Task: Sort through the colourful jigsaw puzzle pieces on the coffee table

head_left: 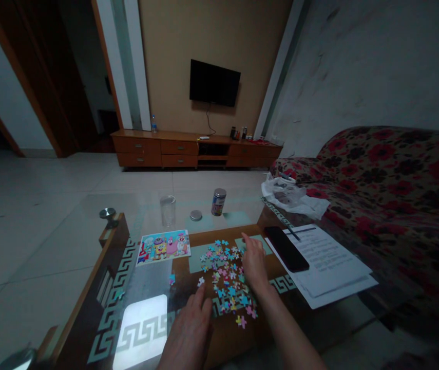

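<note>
Your left hand [190, 329] lies flat, palm down, fingers loosely spread, on the glass table [142, 318] near its front edge, holding nothing. Its fingertips point at a single loose piece [201, 281] just beyond them. Your right hand [253, 262] reaches further in, fingers stretched out wide over the right side of a scatter of small puzzle pieces [225, 272] in pink, blue and yellow, spread across the middle of the table; it grips nothing that can be seen. A cartoon reference picture [164, 246] lies just left of the scatter. Toward the far edge stand a drinking glass [167, 210], a round lid [195, 215] and a small jar [218, 201]. At the right edge a dark phone [286, 248] rests on printed papers [329, 267].
</note>
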Motion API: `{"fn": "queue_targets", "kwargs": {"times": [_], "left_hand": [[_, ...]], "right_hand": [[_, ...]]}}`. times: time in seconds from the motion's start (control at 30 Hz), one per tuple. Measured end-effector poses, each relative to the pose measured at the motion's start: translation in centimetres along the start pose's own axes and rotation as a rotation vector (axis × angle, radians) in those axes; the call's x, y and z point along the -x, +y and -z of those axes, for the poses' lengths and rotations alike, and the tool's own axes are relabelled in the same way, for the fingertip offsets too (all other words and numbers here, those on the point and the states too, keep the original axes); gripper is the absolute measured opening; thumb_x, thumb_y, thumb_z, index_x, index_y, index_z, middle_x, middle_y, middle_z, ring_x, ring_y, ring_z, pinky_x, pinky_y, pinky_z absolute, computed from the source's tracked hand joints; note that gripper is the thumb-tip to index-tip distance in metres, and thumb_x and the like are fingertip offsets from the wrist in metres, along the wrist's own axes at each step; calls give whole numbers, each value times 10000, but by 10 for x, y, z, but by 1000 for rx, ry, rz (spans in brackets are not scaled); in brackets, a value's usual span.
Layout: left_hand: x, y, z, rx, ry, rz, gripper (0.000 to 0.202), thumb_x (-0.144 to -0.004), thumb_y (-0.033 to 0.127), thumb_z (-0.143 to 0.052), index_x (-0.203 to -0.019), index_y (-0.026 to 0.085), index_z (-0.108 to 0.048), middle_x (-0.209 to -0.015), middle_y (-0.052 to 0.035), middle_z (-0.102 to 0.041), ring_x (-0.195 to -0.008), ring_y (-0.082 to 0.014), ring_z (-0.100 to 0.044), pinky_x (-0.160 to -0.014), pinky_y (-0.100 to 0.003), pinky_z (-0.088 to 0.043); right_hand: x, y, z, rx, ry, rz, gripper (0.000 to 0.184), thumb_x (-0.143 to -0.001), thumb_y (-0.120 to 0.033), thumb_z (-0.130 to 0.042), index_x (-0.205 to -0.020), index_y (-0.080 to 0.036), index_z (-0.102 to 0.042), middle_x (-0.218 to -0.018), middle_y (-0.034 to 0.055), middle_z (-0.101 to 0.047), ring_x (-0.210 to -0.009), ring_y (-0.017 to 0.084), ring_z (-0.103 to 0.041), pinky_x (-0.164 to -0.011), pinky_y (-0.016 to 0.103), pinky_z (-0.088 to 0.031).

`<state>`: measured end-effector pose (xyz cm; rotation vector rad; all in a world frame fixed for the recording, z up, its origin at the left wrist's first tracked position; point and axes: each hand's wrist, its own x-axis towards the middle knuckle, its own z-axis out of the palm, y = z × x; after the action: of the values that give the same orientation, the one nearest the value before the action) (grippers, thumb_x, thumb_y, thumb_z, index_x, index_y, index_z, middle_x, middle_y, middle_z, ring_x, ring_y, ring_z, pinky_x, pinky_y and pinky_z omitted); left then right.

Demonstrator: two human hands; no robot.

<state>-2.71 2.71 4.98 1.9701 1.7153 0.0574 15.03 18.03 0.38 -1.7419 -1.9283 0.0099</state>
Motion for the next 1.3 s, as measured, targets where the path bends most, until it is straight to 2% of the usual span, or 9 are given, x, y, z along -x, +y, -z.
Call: {"fn": "queue_targets", "kwargs": {"times": [0.1, 0.2, 0.33, 0.53, 0.7, 0.83, 1.07, 1.2, 1.3], "left_hand": [[-2, -5, -6, 10, 65, -56, 520, -798, 1, -341, -1262, 147, -526, -1483, -130, -373, -1311, -241, -419, -1074, -388, -377], [-9, -15, -14, 24, 190, -134, 497, -796, 10, -352, -1238, 144, -534, -1407, -124, -465, -1276, -257, -427, -1072, -426, -365], [-36, -19, -9, 127, 304, -207, 408, -811, 64, -400, -1182, 168, -535, -1177, -102, -587, -1102, -228, -509, -965, -372, -425], [-100, 18, 15, 43, 315, -289, 370, -840, 88, -382, -1179, 167, -506, -1192, -99, -535, -1092, -218, -480, -961, -346, -387], [-133, 37, 18, -38, 266, -344, 469, -786, 13, -371, -1207, 185, -487, -1238, -81, -514, -1153, -215, -428, -1002, -353, -327], [-145, 37, 16, -74, 215, -364, 402, -801, 21, -364, -1146, 173, -506, -1182, -79, -567, -1151, -225, -436, -988, -361, -317], [-162, 38, 19, -34, 213, -316, 404, -761, 3, -397, -1112, 173, -499, -1177, -69, -587, -1167, -217, -443, -982, -350, -322], [-157, 34, 20, 39, 256, -271, 425, -740, -19, -372, -1091, 170, -518, -1154, -79, -572, -1140, -213, -459, -975, -355, -342], [-141, 29, 19, 115, 289, -232, 399, -748, -11, -360, -1071, 161, -518, -1148, -89, -561, -1115, -203, -472, -971, -361, -363]], "right_hand": [[4, 9, 10, -70, 104, -49, 539, -769, -2, -279, -1194, -88, -599, -1039, 153, -641, -1034, 252, -519, -927, 374, -395], [9, 14, 16, -187, 175, -86, 549, -731, -5, -296, -1176, -112, -600, -983, 128, -636, -978, 251, -530, -914, 387, -403], [7, 21, 24, -254, 183, -111, 575, -704, 14, -296, -1173, -111, -605, -931, 115, -639, -948, 250, -531, -910, 372, -404], [1, 39, 42, -175, 96, -172, 580, -728, 21, -306, -1214, -96, -600, -959, 116, -655, -950, 243, -533, -893, 319, -396], [5, 51, 42, -152, -35, -105, 566, -773, 8, -308, -1237, -136, -598, -958, 94, -668, -926, 216, -563, -844, 292, -408], [8, 48, 36, -240, -156, 56, 613, -754, 21, -314, -1288, -160, -553, -1059, 82, -663, -1019, 193, -540, -903, 292, -387], [10, 40, 29, -235, -276, 154, 633, -787, 14, -306, -1353, -198, -495, -1182, 97, -616, -1125, 180, -503, -959, 302, -339], [9, 49, 26, -249, -279, 130, 636, -760, 17, -338, -1335, -185, -519, -1119, 93, -644, -1092, 179, -524, -943, 288, -342], [9, 55, 29, -287, -260, 121, 666, -712, 33, -350, -1312, -184, -544, -1084, 83, -658, -1062, 173, -538, -918, 277, -359]]}}
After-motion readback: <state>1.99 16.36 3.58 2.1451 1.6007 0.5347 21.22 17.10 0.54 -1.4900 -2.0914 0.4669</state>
